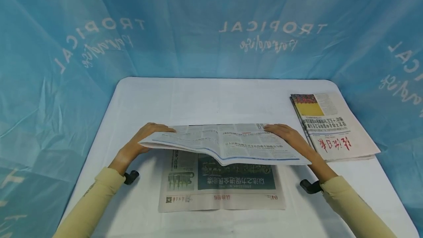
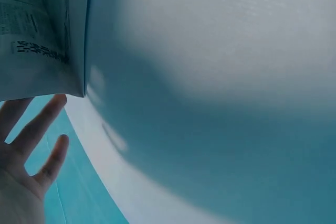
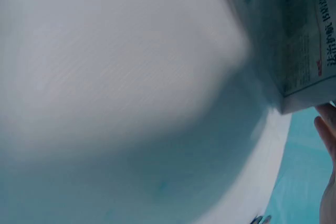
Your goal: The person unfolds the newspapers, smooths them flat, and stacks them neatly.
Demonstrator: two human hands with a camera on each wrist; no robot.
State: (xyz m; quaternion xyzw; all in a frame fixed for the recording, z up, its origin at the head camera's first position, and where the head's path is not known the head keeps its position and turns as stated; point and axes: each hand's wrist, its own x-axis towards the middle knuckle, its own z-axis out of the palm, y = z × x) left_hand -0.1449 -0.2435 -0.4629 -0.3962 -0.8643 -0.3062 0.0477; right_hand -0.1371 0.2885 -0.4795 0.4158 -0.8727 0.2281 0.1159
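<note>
A folded newspaper (image 1: 224, 142) is held up above the table, its near edge sagging in the middle. At its left end my left hand (image 1: 145, 139) grips it; in the left wrist view several spread fingers (image 2: 39, 124) show at the edge of the paper (image 2: 37, 51). My right hand (image 1: 287, 135) holds the right end, and only part of it (image 3: 328, 129) shows in the right wrist view. Beneath lies another newspaper sheet (image 1: 221, 197) with a dark green printed block, partly covered by the raised one.
A stack of folded newspapers (image 1: 333, 127) with red lettering lies at the right side of the white table (image 1: 211, 98). Blue printed curtains (image 1: 205, 28) hang behind the table and at both sides. Dark bands sit at both wrists.
</note>
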